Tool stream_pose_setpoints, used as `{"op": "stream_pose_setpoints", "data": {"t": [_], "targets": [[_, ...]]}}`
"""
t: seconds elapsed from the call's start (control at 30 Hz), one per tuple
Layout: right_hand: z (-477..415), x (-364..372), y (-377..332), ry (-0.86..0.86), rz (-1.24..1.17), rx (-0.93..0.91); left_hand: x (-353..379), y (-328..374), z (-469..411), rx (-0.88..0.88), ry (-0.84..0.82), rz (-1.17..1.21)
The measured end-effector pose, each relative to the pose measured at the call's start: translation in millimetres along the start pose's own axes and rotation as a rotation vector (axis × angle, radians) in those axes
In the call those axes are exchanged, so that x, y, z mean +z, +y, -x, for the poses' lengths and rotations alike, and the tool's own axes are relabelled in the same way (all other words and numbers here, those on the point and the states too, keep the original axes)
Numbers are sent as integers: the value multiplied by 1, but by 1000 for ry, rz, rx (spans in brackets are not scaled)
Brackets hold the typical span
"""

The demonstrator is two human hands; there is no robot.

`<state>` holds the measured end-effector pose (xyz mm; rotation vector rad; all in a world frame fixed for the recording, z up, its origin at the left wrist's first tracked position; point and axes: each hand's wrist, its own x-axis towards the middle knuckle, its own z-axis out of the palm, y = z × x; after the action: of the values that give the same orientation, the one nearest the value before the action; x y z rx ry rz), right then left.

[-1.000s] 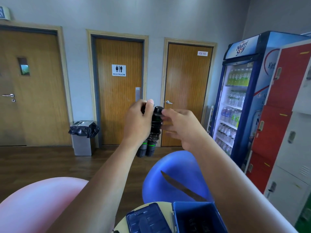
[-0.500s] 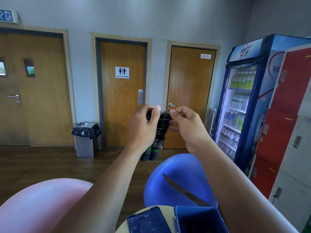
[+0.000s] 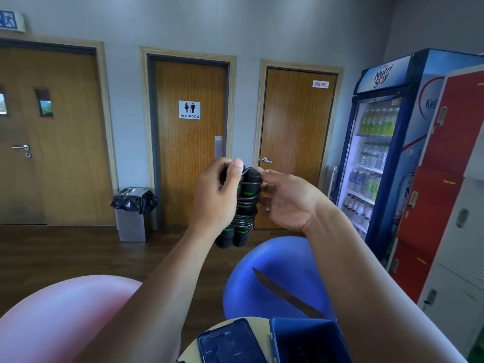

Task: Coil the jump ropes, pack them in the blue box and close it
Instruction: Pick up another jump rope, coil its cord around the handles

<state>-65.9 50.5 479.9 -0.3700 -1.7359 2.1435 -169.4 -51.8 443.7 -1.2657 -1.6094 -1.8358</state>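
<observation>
Both hands are raised in the middle of the scene, holding one jump rope (image 3: 245, 205) in the air, well above the tabletop. Its two black handles with green rings stand upright side by side, and the black cord is wound round them in tight turns.

The left hand (image 3: 217, 197) grips the bundle from the left. Its fingers are clamped round the handles and its thumb (image 3: 237, 165) points up along the top. The right hand (image 3: 288, 200) is at the right side of the bundle. Its thumb and forefinger are together, pinching a strand of cord at the top of the right-hand handle, and the other fingers are curled loosely behind the wound part.

At the near edge, the blue box (image 3: 309, 341) stands open on a pale round tabletop (image 3: 190, 349), partly hidden by the right forearm. Its inside is dark, and I cannot tell what lies in it. The dark blue lid (image 3: 230, 344) lies flat just to the left of the box, inner side up.

A blue exercise ball (image 3: 262, 279) sits on the wooden floor beyond the tabletop, below the rope. A pink ball (image 3: 65, 318) fills the near left corner.

Three wooden doors line the far wall. The middle one (image 3: 190, 142) carries a restroom sign, and the right one (image 3: 296, 142) has a small "HOSE REEL" label. A grey bin (image 3: 132, 216) with a black liner stands between the left and middle doors. On the right stands a drinks fridge (image 3: 379, 153) full of bottles, and nearer on the right are red and grey lockers (image 3: 450, 179).
</observation>
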Motion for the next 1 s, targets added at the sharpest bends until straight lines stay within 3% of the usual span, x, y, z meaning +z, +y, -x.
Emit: {"op": "stream_pose_setpoints", "data": {"t": [0.3, 0.47, 0.63, 0.83, 1.0], "targets": [[0, -1, 0, -16, 104, 34, -3, -3, -4, -50, -66, 45], [3, 6, 19, -13, -14, -185, -2, 3, -6, -121, -112, 174], [9, 19, 38, 118, -13, -516, 3, 9, -7, -203, -114, 211], [6, 25, 55, 254, 121, -632, 10, 14, -6, -343, -57, 277], [9, 25, 66, 224, 244, -729, 10, 24, -7, -445, -27, 381]]}}
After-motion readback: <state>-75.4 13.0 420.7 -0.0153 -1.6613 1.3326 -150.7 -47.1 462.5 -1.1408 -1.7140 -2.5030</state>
